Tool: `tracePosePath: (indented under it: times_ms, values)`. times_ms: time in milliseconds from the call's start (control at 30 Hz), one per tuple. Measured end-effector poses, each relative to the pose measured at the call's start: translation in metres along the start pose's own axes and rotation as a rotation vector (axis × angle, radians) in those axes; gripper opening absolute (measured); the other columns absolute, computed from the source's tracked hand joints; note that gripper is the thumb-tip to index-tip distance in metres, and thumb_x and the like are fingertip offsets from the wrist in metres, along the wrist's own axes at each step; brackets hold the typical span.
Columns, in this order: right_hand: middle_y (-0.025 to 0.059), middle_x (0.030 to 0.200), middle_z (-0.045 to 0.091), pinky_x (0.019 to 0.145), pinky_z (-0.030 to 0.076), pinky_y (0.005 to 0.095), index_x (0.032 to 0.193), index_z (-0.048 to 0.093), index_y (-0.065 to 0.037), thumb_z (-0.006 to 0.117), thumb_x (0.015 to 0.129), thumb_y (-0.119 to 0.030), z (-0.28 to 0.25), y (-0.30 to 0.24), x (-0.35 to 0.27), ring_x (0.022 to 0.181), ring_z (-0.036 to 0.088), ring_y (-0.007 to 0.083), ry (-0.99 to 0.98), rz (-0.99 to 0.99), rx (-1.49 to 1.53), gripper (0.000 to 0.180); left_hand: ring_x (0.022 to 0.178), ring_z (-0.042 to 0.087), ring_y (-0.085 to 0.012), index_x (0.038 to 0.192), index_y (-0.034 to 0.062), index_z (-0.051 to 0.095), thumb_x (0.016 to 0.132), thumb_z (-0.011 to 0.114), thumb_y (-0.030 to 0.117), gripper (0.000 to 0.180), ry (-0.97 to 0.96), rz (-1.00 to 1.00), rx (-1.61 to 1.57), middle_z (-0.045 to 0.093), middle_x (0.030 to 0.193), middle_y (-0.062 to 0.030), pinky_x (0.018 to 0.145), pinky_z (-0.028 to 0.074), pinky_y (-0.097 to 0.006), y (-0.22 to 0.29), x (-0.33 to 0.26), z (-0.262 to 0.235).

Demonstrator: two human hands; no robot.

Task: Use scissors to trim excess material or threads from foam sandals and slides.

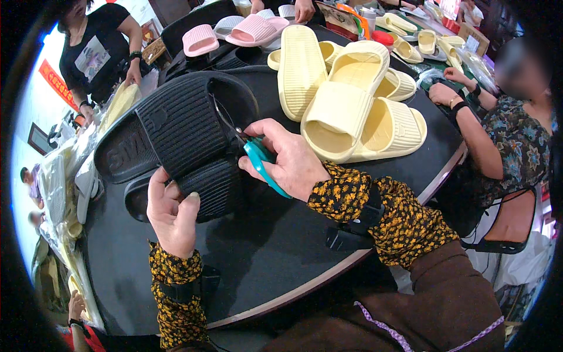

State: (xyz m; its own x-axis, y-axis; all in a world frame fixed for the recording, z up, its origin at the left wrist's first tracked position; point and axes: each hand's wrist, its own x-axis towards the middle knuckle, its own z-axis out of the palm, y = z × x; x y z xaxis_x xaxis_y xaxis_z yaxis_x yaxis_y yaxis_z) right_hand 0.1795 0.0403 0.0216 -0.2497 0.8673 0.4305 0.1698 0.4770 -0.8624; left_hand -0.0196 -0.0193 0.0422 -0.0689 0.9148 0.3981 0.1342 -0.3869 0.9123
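Note:
A pair of black ribbed slide slippers lies one against the other on the dark table. My left hand (172, 216) is closed on the strap edge of the nearer black slipper (212, 186), thumb on top. In my right hand (288, 157) is a pair of scissors with teal handles (262, 166). Their dark blades reach the opening edge of the farther black slipper's strap (186, 126). Whether the blades touch it, I cannot tell. Just beyond my right hand, several pale yellow slippers (340, 108) are stacked, some upright and one showing its sole.
Pink slippers (252, 30) sit at the table's far side, and more yellow ones (427, 42) at the far right. Clear plastic bags (61, 170) line the left edge. Co-workers stand at the far left and sit at the right, beside the table's curved rim (346, 264).

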Motion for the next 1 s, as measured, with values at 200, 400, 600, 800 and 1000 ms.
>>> tracePosePath:
  times_ms: [200, 400, 600, 800, 1000]
  values:
    - [0.0152, 0.078, 0.061, 0.066, 0.049, 0.0356, 0.106, 0.050, -0.004, 0.072, 0.070, -0.025, 0.001, 0.002, 0.001, 0.073, 0.063, 0.0290, 0.062, 0.018, 0.017, 0.048, 0.089, 0.056, -0.0123, 0.128, -0.0046, 0.030, 0.076, 0.045, -0.009, 0.054, 0.009, 0.013, -0.038, 0.059, 0.104, -0.0142, 0.073, 0.042, -0.020, -0.001, 0.001, 0.002]
    - [0.0163, 0.080, 0.062, 0.067, 0.049, 0.0359, 0.106, 0.050, -0.004, 0.073, 0.069, -0.025, 0.000, 0.002, 0.001, 0.074, 0.063, 0.0292, 0.102, -0.044, -0.043, 0.048, 0.090, 0.056, -0.0126, 0.128, -0.0041, 0.031, 0.075, 0.045, -0.009, 0.055, -0.016, 0.015, 0.018, 0.059, 0.104, -0.0132, 0.074, 0.043, -0.021, -0.002, -0.001, -0.001]
    - [0.0157, 0.078, 0.062, 0.065, 0.049, 0.0349, 0.106, 0.050, -0.003, 0.072, 0.070, -0.022, -0.002, 0.000, 0.001, 0.071, 0.064, 0.0276, 0.110, -0.057, -0.019, 0.047, 0.090, 0.056, -0.0129, 0.128, -0.0040, 0.032, 0.075, 0.045, -0.009, 0.055, -0.051, 0.039, 0.033, 0.059, 0.104, -0.0131, 0.074, 0.042, -0.021, -0.005, -0.001, -0.003]
    - [0.0140, 0.075, 0.061, 0.061, 0.049, 0.0315, 0.105, 0.050, -0.002, 0.072, 0.072, -0.020, -0.002, -0.003, 0.000, 0.067, 0.062, 0.0218, 0.080, -0.019, 0.069, 0.043, 0.089, 0.056, -0.0122, 0.128, -0.0041, 0.032, 0.075, 0.044, -0.008, 0.054, -0.025, 0.014, 0.022, 0.059, 0.104, -0.0131, 0.074, 0.042, -0.021, -0.001, -0.002, -0.001]
    - [0.0138, 0.076, 0.061, 0.060, 0.049, 0.0306, 0.105, 0.050, -0.002, 0.071, 0.073, -0.019, -0.003, -0.005, 0.000, 0.065, 0.062, 0.0210, 0.073, -0.004, 0.093, 0.042, 0.091, 0.056, -0.0127, 0.127, -0.0048, 0.032, 0.076, 0.044, -0.007, 0.053, -0.051, 0.009, 0.051, 0.058, 0.107, -0.0140, 0.074, 0.042, -0.020, -0.001, -0.001, -0.004]
